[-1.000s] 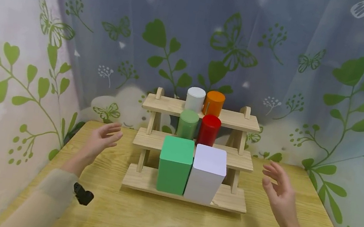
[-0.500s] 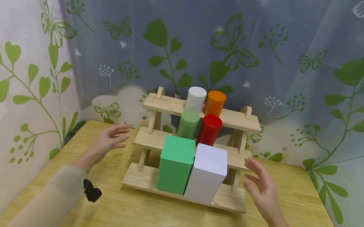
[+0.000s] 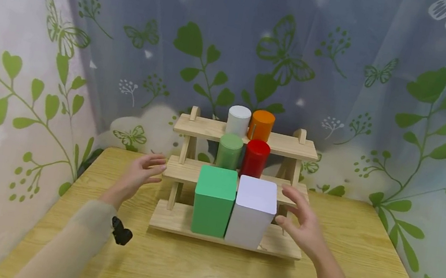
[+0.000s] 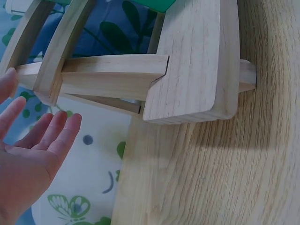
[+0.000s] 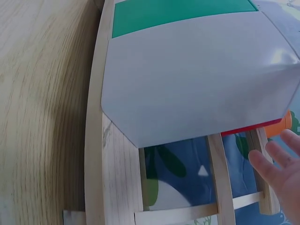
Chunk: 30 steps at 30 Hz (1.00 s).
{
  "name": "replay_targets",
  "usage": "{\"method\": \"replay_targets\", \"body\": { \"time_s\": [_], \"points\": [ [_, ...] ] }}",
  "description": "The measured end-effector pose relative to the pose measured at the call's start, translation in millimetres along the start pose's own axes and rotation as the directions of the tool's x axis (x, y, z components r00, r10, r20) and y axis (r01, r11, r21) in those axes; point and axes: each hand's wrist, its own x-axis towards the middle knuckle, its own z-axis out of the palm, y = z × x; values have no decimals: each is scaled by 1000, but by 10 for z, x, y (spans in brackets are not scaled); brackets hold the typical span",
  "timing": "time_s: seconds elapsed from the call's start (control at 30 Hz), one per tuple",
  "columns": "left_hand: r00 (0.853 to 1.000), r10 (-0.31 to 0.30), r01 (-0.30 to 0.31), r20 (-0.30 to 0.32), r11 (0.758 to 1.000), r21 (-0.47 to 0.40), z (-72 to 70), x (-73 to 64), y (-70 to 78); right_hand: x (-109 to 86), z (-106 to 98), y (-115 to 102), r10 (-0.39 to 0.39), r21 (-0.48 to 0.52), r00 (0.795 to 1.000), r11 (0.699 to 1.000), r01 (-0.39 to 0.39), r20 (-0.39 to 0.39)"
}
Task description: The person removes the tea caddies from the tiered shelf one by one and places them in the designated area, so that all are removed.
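Note:
A three-tier wooden shelf [image 3: 287, 145] stands on the table. On its lowest tier a green box [image 3: 212, 212] and a white box [image 3: 251, 221] stand side by side. My right hand [image 3: 303, 224] is just right of the white box, fingers spread loosely, holding nothing. In the right wrist view its fingers [image 5: 267, 166] appear beside the shelf's side frame. My left hand [image 3: 138, 176] hovers at the shelf's left end, fingers relaxed. The left wrist view shows that palm [image 4: 28, 171] turned up near the side frame, with nothing in it.
The middle tier holds a light green canister [image 3: 229, 152] and a red canister [image 3: 255, 159]. Above them stand a white canister [image 3: 238, 122] and an orange canister [image 3: 262, 126]. A patterned curtain [image 3: 232, 24] hangs behind the wooden table [image 3: 167, 271].
My right hand has moved left from the table's right side to beside the white box. My left hand has shifted right to the shelf's edge. The boxes and canisters stay put.

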Motion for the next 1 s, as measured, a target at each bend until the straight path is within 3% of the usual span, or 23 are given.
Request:
{"method": "replay_targets", "body": {
  "time_s": [0.23,0.53,0.73,1.0],
  "points": [
    [1000,-13,13,-16,1000,6,23,120,-145,35,65,210,13,14,1000,1000,-13,18],
    [999,-9,10,-37,1000,17,11,158,-174,102,130,71,20,3,999,1000,-21,27],
    [999,-21,20,-33,1000,-20,-14,213,-224,101,131,221,68,-19,997,998,-68,36],
    [998,-64,63,-20,997,-48,-45,271,-252,111,152,301,48,-26,998,999,-47,48]
  ]
}}
